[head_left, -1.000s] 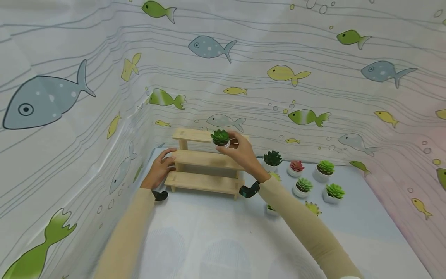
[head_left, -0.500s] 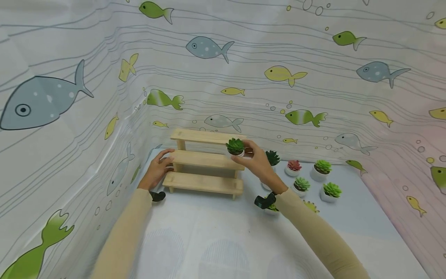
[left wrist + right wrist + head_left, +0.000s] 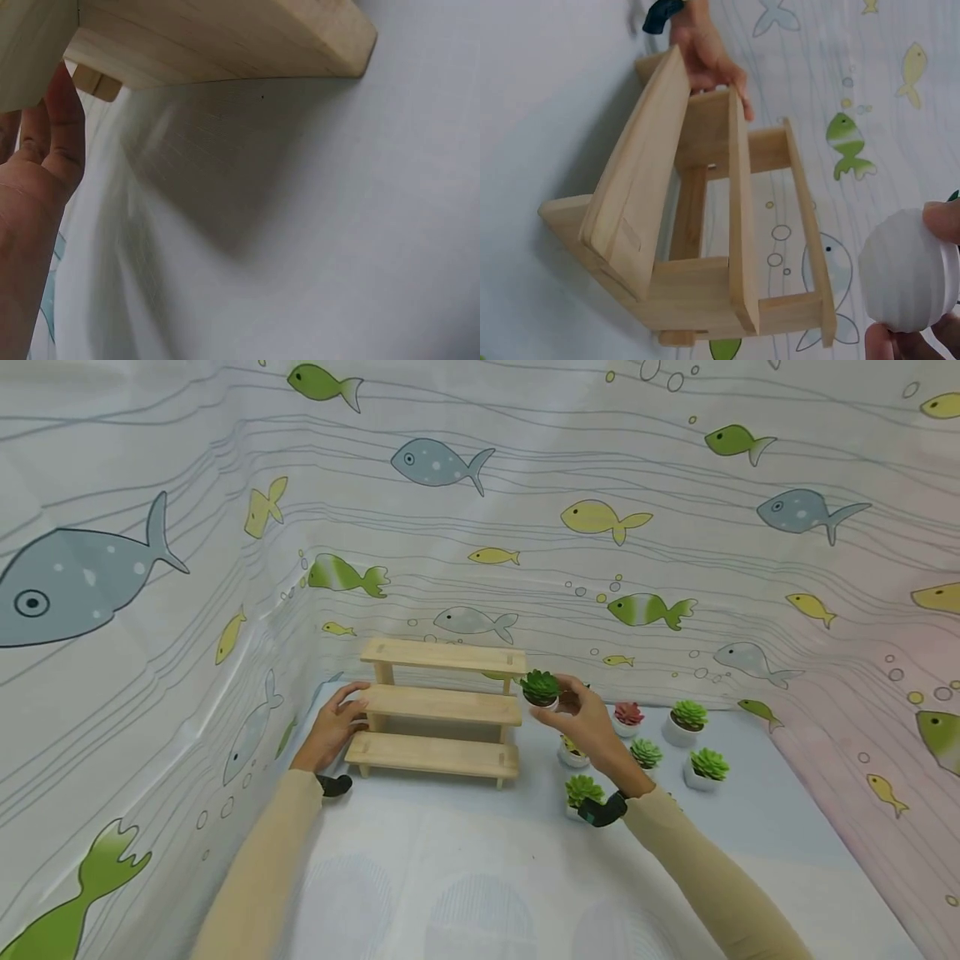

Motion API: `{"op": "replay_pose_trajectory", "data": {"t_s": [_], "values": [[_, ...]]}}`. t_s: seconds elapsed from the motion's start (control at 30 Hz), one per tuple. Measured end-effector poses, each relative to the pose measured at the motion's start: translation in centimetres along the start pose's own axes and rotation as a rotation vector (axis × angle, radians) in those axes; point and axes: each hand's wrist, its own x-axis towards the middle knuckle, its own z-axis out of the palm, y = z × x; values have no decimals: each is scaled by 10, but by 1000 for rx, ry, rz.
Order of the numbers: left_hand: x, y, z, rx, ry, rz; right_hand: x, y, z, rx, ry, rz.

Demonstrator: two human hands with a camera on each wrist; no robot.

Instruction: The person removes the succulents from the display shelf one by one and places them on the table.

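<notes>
A three-tier wooden plant stand [image 3: 442, 703] stands near the back wall. My left hand [image 3: 333, 727] grips its left end at the middle tier, and in the left wrist view those fingers [image 3: 64, 127] curl behind a board. Just right of the stand, my right hand [image 3: 588, 718] holds a dark green potted succulent [image 3: 540, 687] up between thumb and fingers. The right wrist view shows its ribbed white pot [image 3: 907, 270] from the side, with the plant mostly out of frame. All three tiers are bare.
Several small potted succulents stand on the right: a red one [image 3: 627, 715], light green ones such as the one at the back right [image 3: 687, 717], and a green one [image 3: 583, 792] by my right wrist. Fish-printed cloth walls [image 3: 420, 527] enclose the back and sides.
My right hand has carried the succulent rightward and slightly down, from in front of the top tier to beside the stand. The left hand keeps its place on the stand.
</notes>
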Motion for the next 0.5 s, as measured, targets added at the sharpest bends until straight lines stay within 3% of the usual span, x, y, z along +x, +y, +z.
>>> {"op": "replay_pose_trajectory", "data": {"t_s": [0.5], "values": [[2, -1, 3, 17, 20, -6, -32, 29, -45, -12, 69, 88]]}}
